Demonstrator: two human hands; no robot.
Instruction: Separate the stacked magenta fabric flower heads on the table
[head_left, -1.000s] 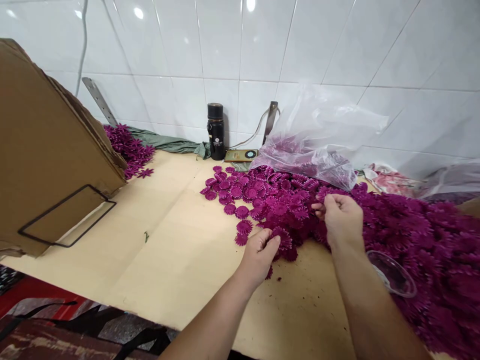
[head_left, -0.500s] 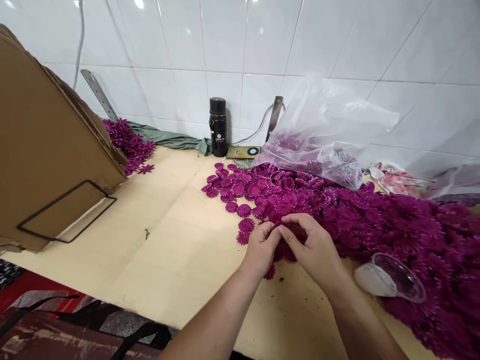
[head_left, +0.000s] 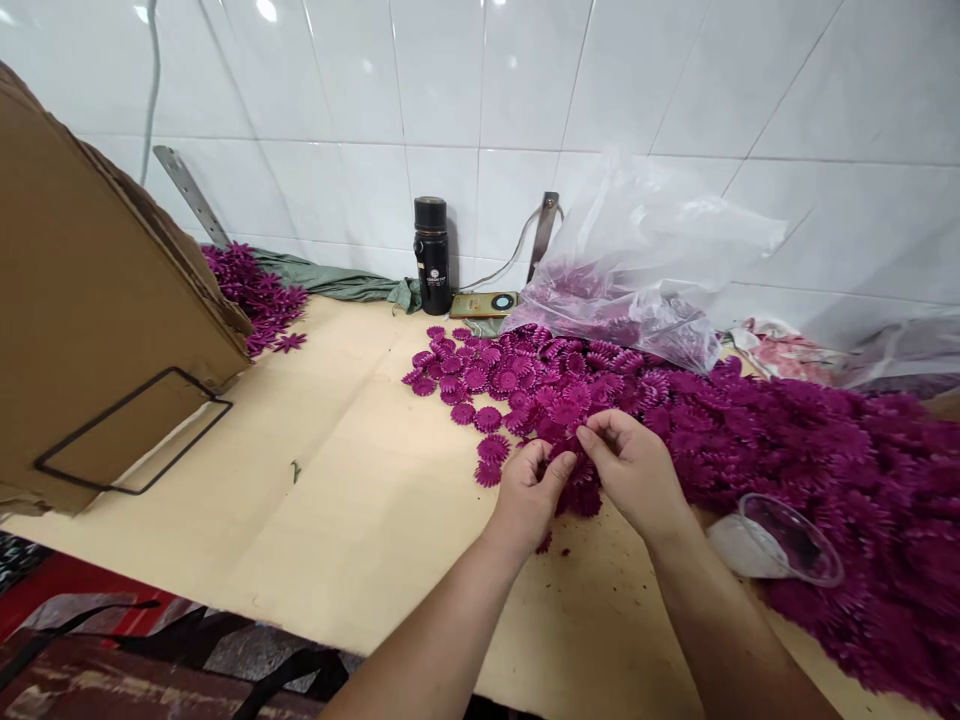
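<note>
A large heap of purple artificial flower heads (head_left: 750, 440) spreads from the middle of the table to the right edge of view. At its near left edge, my left hand (head_left: 529, 495) is closed, thumb against bent fingers, apparently on a purple flower head whose outline merges with the heap behind. My right hand (head_left: 637, 480) pinches thumb and forefinger together just to the right, slightly apart from the left. Whatever lies in that pinch is too small to make out. Several loose flower heads (head_left: 493, 448) lie flat just beyond my left hand.
A clear plastic cup (head_left: 791, 540) lies tipped by my right forearm. Behind the heap are a plastic bag (head_left: 630, 270), a phone (head_left: 484, 304) and a black bottle (head_left: 432, 258). At left stand a cardboard box (head_left: 97, 290) and another purple flower pile (head_left: 255, 300).
My hands, touching at the fingertips before, have come slightly apart. The right hand has moved a little up and right; the left stays nearly in place. The view has shifted slightly.
</note>
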